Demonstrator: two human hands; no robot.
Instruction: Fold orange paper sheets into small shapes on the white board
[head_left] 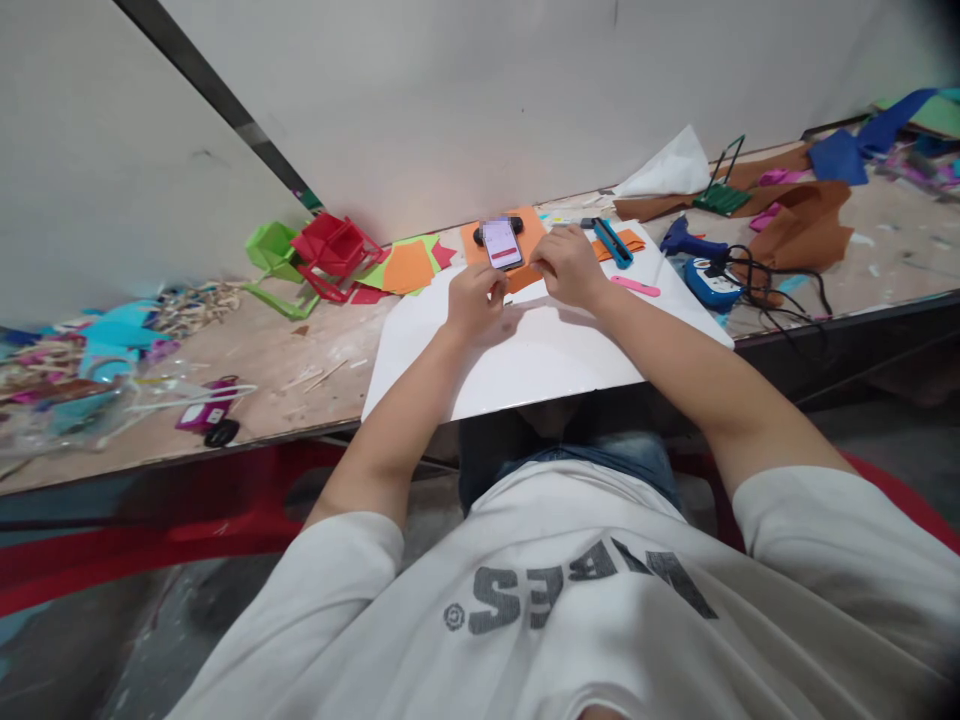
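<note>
Over the white board [555, 345], my left hand [476, 300] is closed, with thumb and fingertips brought together. My right hand [568, 264] is also curled, its fingers pinched and pointing left. An orange piece [525, 283] shows between the two sets of fingertips; whether either hand grips it is too small to tell. Just beyond, a lit phone [501, 243] leans on a dark stand over an orange sheet [530, 222]. Near my right hand are a blue cutter [613, 243], folded orange pieces [634, 243] and a pink tool [636, 287].
Red [334, 245] and green [274, 260] miniature chairs stand left of coloured sheets [409, 268]. A blue glue gun [691, 240] and a blue corded device [711, 284] lie to the right. Brown sheets [806, 225] spread behind. A purple wheeled object [208, 410] rests near the left front edge.
</note>
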